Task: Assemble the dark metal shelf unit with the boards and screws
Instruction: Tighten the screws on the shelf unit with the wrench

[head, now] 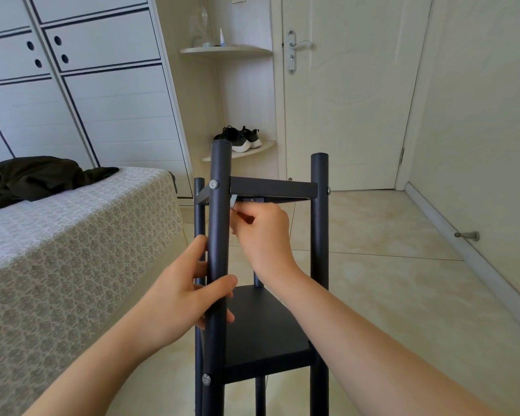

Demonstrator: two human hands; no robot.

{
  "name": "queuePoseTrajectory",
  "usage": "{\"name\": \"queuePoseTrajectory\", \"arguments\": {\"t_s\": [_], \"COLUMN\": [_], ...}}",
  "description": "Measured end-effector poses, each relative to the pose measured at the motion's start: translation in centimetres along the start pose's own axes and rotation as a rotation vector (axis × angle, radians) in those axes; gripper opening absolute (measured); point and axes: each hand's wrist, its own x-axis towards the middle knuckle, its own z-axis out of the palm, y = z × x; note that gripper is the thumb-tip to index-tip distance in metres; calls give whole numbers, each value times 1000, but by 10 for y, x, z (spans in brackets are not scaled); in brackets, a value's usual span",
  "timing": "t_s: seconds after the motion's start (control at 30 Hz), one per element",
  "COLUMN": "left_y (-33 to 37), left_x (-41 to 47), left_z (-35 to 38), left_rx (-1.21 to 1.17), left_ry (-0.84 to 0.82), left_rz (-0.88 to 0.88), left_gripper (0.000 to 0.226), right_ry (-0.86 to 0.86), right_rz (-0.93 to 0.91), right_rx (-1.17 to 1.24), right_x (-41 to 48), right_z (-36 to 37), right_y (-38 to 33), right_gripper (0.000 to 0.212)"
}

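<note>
The unit is standing upright on the pale tiled floor, just beside the bed and straight in front of the person. The left hand is gripping the near post, fingers and thumb wrapping round it between the two boards. The right hand is reaching under the top board, its curled fingers pinching a small grey tool close to the post. The lower board is sitting level between the posts, below both hands. A screw is showing on the post at the top board's height.

The bed is wearing a patterned grey cover, and a dark garment is lying crumpled on it. A white wardrobe is filling the wall behind the bed. In the corner, curved shelves are carrying black shoes with white soles on the lower tier. A cream door is standing shut beyond the unit, and a doorstop is sticking out from the right wall's skirting.
</note>
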Motion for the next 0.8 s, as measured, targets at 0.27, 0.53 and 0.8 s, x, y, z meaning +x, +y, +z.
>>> {"name": "queuePoseTrajectory", "arguments": {"t_s": [0.27,0.53,0.8], "left_y": [2,1,3], "left_x": [0,1,0], "left_z": [1,1,2], "left_rx": [-13,12,9], "left_ry": [2,-2,-1], "left_rz": [-12,2,10], "left_gripper": [32,29,31], "right_ry": [-11,-149,-254], "right_rz": [26,109,185], "right_rx": [50,36,-42], "right_x": [0,-1,2], "right_z": [4,-16,-44], "right_y": [0,2,-10], "right_gripper": [34,34,31]}}
